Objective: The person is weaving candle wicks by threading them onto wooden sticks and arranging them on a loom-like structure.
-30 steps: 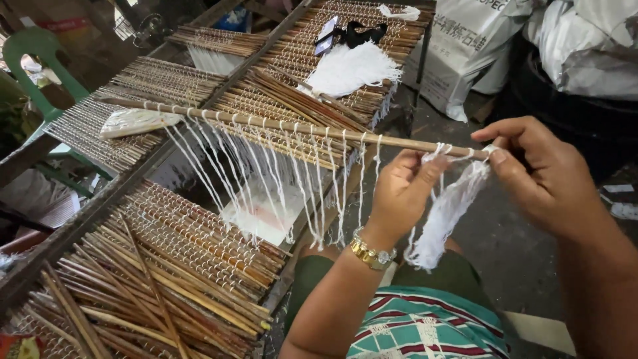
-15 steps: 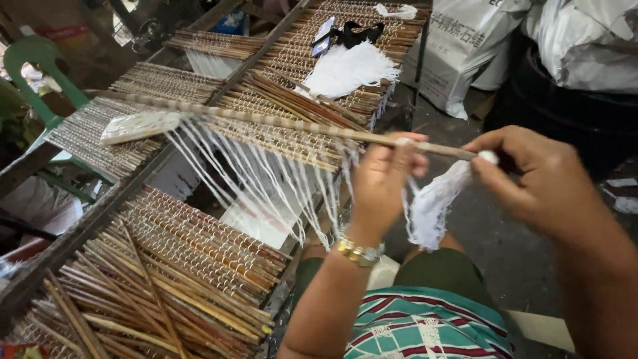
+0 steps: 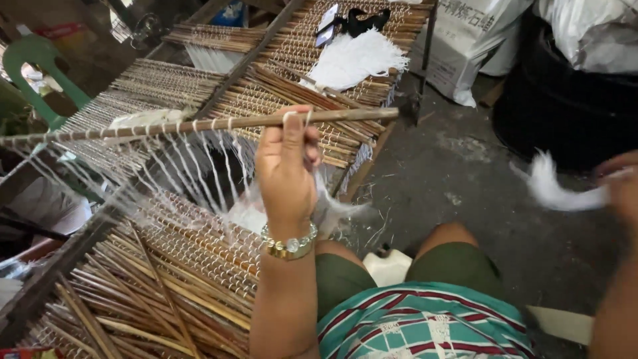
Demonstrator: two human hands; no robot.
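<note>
Racks of bundled brown sticks (image 3: 166, 279) crowd the left over a grey concrete floor (image 3: 458, 193). Near centre, the left hand (image 3: 287, 166) pinches a long thin stick (image 3: 199, 125), held level, with white strings hanging from it in a row. At the right edge, the right hand (image 3: 621, 189) grips a frayed white tuft (image 3: 555, 189).

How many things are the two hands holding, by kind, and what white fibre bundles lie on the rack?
Stick with white strings tied on, in left hand: 1
White fibre tuft, in right hand: 1
White fibre bundle lying on rack: 2
Total: 4
</note>
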